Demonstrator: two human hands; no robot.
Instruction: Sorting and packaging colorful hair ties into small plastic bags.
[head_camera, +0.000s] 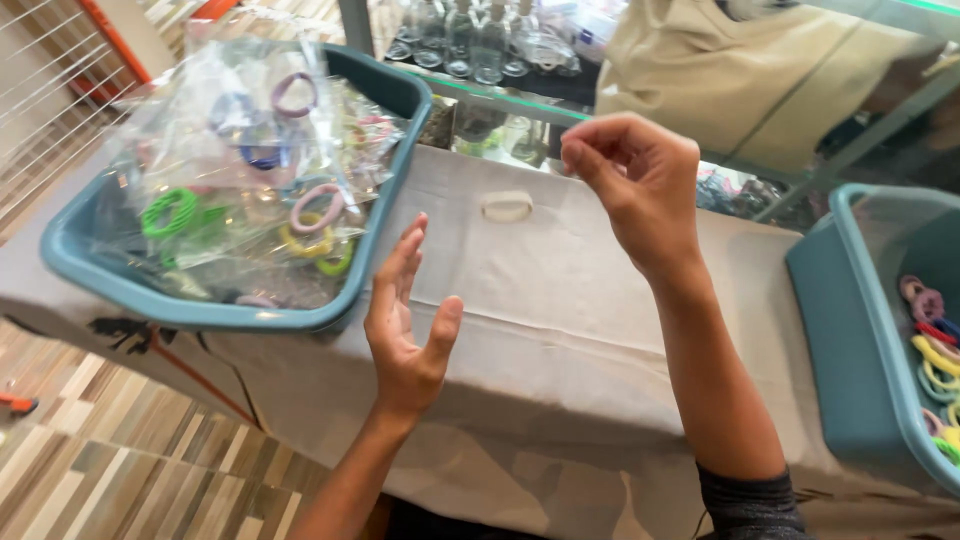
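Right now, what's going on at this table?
A person stands at a cloth-covered table, both hands raised and empty. The left hand is open beside a teal tub of bagged hair ties; the right hand pinches its fingertips together above the cloth. A second teal tub of loose hair ties sits at the right.

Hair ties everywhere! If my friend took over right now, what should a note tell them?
Left hand: open, palm up, empty, beside the left tub.
Right hand: raised, fingertips pinched; whether it holds anything cannot be told.
Left tub: clear bags of hair ties.
Right tub: loose hair ties already inside.
Cloth table: a pale ring lies between the tubs.
Done: some ties loose in the right tub.
Left: many bags remain unopened.
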